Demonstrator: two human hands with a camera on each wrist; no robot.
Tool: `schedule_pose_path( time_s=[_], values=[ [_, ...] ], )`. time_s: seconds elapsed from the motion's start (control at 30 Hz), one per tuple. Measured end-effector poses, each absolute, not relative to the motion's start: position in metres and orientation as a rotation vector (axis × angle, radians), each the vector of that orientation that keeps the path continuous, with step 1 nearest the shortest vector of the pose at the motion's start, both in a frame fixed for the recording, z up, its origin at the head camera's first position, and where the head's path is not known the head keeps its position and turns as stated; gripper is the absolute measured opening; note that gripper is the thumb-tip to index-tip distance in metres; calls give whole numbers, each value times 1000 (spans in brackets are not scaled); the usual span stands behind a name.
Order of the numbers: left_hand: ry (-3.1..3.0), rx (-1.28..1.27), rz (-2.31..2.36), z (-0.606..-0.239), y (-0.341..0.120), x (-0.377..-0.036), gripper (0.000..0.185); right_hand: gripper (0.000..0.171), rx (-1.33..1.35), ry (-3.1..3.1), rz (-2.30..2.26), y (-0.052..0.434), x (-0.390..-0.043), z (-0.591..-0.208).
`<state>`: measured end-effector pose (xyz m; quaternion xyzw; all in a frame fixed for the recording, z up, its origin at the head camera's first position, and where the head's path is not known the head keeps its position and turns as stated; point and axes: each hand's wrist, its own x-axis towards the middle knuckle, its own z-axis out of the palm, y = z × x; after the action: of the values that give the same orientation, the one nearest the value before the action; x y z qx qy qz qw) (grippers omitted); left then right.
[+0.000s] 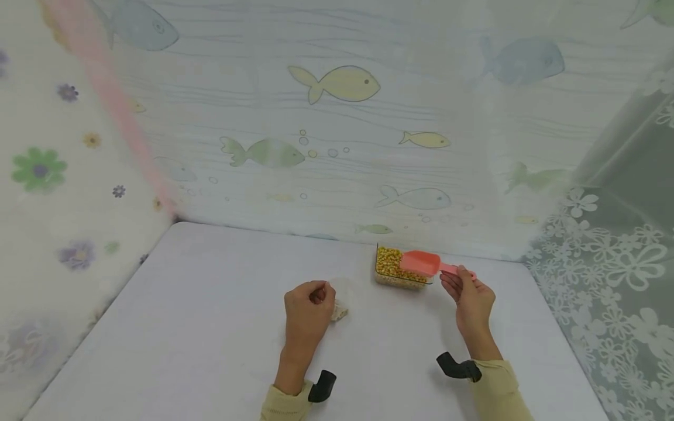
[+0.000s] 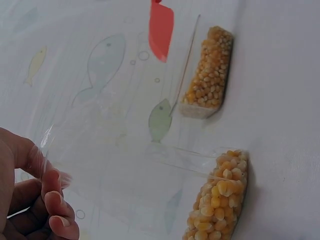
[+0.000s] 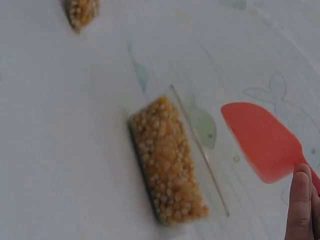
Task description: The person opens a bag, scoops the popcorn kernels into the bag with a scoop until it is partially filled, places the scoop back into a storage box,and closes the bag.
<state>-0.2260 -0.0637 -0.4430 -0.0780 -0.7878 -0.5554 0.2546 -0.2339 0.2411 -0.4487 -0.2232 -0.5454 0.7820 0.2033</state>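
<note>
The right hand (image 1: pixel 471 298) holds the thin handle of a pink scoop (image 1: pixel 421 263), its fingers (image 3: pixel 300 205) pinched round the handle. The scoop's wide end hangs just over a clear box of corn kernels (image 1: pixel 396 266), which sits on the white bench (image 1: pixel 184 327) near the back wall with the fish pictures (image 1: pixel 342 85). The left hand (image 1: pixel 308 313) has its fingers (image 2: pixel 55 200) curled on the top edge of a clear bag (image 2: pixel 125 165), and it holds that edge up. The bag is very see-through and hard to make out. A little corn (image 2: pixel 220 200) lies at its bottom, resting on the bench just beside the hand. The bag and the box are near each other but not touching. I think some things could go wrong from here. The bag is soft and floppy, so its mouth could fold shut if the left hand lets it sag, and then kernels would bounce off and roll across the bench. The scoop could tip sideways on the way over, since it is held only by its thin handle, and corn would spill in the gap between box and bag. Digging too hard could also push the light box along.
</note>
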Motion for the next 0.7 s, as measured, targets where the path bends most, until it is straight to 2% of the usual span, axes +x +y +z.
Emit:
schedule_pose_path(
  time_s=[0.23,0.47,0.7],
  values=[
    [-2121,-228,-1496,-445,-64,-227,10,33,-512,-1671,1871,251,-248,-463],
    [-2122,-218,-1515,-446,-65,-227,9,31,-373,-1753,1715,250,-259,-469],
    [-2120,-229,-1508,-445,-66,-227,10,29,-352,-1908,1645,238,-262,-459]
  ],
)
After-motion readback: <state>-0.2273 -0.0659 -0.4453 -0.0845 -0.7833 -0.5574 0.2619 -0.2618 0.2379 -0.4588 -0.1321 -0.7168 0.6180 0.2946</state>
